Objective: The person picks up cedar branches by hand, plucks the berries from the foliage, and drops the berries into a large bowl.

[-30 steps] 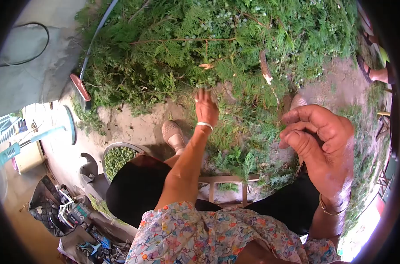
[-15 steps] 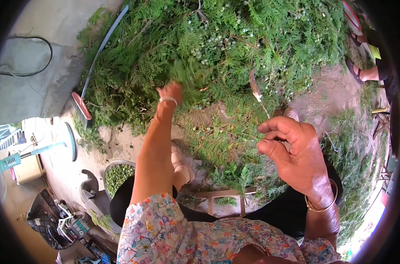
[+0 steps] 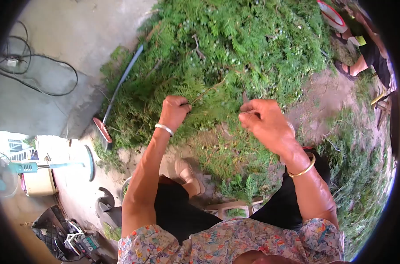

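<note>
My left hand [image 3: 174, 113], with a pale bracelet at its wrist, is closed on the stem of a leafy evergreen branch [image 3: 211, 91]. The branch points up and right across the heap. My right hand [image 3: 270, 127], wearing a gold bangle, has thumb and fingers pinched together. Whatever lies between those fingertips is too small to make out. Both hands hover over the near side of a large heap of evergreen cuttings [image 3: 252, 39], dotted with pale green cones. Loose sprigs [image 3: 222, 158] cover the ground below my hands.
A broom [image 3: 102, 130] leans along the heap's left side. Beyond it lie a black cable [image 3: 54, 94] and a fan [image 3: 90, 163]. A wooden stool frame [image 3: 217, 207] stands between my legs. At upper right, another person's sandalled foot [image 3: 354, 70] shows near a red-rimmed basin [image 3: 331, 14].
My right hand has moved forward and left, closer to my left hand. The branch in my left hand, blurred before, now shows its stem. My view has shifted slightly.
</note>
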Motion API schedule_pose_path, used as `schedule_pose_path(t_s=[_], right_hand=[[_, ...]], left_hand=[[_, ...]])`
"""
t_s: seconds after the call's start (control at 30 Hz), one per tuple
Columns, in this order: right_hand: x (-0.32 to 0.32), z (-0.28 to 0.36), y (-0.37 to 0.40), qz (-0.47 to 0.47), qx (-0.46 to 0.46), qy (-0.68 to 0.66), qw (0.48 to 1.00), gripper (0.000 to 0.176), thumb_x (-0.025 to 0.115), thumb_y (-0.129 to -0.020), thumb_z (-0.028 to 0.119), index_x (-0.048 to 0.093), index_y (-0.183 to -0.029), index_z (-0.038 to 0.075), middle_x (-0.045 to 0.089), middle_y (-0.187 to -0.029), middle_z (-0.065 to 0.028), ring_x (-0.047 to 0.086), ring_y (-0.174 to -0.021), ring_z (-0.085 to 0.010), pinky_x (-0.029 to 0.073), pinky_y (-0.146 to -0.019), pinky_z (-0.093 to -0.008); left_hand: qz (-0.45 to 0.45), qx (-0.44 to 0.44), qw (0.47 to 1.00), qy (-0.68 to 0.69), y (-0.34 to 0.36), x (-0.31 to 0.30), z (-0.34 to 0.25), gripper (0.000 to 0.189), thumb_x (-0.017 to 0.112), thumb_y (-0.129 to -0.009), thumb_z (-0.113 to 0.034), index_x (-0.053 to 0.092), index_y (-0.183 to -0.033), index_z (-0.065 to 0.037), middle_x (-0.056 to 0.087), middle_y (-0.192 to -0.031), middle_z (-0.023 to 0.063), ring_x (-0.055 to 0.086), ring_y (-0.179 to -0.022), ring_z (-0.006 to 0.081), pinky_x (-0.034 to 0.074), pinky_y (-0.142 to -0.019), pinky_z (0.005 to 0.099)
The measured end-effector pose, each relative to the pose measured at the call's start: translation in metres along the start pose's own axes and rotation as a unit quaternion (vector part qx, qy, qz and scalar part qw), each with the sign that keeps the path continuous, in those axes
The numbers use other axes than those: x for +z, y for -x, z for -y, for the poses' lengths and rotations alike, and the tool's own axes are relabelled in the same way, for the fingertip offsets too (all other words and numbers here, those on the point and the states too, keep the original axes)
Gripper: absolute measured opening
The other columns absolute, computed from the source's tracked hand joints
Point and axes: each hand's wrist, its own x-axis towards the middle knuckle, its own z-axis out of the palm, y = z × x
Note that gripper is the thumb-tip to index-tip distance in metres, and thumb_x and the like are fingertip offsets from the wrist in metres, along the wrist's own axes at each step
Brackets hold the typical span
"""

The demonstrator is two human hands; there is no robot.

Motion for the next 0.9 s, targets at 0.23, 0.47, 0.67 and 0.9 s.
schedule_pose_path(t_s=[0.23, 0.47, 0.67, 0.9], right_hand=[[0.010, 0.007, -0.011, -0.090, 0.014, -0.064, 0.994, 0.024, 0.060, -0.081, 0.015, 0.060, -0.088, -0.008, 0.062, -0.074, -0.0192, 0.058, -0.064, -0.0247, 0.045, -0.063, -0.0349], [-0.005, 0.010, -0.011, -0.121, -0.007, -0.211, 0.970, 0.017, 0.058, -0.085, 0.011, 0.060, -0.085, -0.005, 0.060, -0.071, -0.0042, 0.051, -0.060, -0.0112, 0.043, -0.057, -0.0270], [0.000, 0.017, -0.013, -0.018, 0.101, -0.457, 0.884, 0.021, 0.058, -0.087, 0.016, 0.058, -0.090, -0.004, 0.061, -0.077, -0.0063, 0.063, -0.073, -0.0187, 0.052, -0.066, -0.0313], [-0.010, 0.037, -0.006, -0.119, 0.103, -0.478, 0.864, 0.013, 0.065, -0.080, 0.007, 0.060, -0.090, -0.001, 0.062, -0.083, -0.0051, 0.056, -0.072, -0.0112, 0.046, -0.064, -0.0256]], left_hand=[[-0.154, 0.015, 0.979, 0.134, 0.043, -0.010, -0.107, 0.012, 0.064, -0.073, 0.002, 0.053, -0.069, 0.006, 0.045, -0.058, -0.0017, 0.036, -0.055, 0.0056, 0.032, -0.048, 0.0251], [-0.217, 0.062, 0.972, 0.057, 0.048, 0.014, -0.113, 0.009, 0.065, -0.071, 0.005, 0.057, -0.075, 0.007, 0.051, -0.060, 0.0064, 0.049, -0.055, 0.0083, 0.039, -0.049, 0.0242], [-0.252, 0.306, 0.888, -0.232, 0.054, 0.042, -0.113, 0.027, 0.054, -0.073, 0.002, 0.056, -0.100, 0.001, 0.056, -0.067, 0.0082, 0.049, -0.047, 0.0191, 0.040, -0.039, 0.0314], [-0.134, 0.279, 0.929, -0.204, 0.080, 0.080, -0.128, 0.053, 0.054, -0.073, -0.004, 0.038, -0.120, 0.013, 0.046, -0.110, 0.0317, 0.052, -0.086, 0.0374, 0.043, -0.081, 0.0481]])
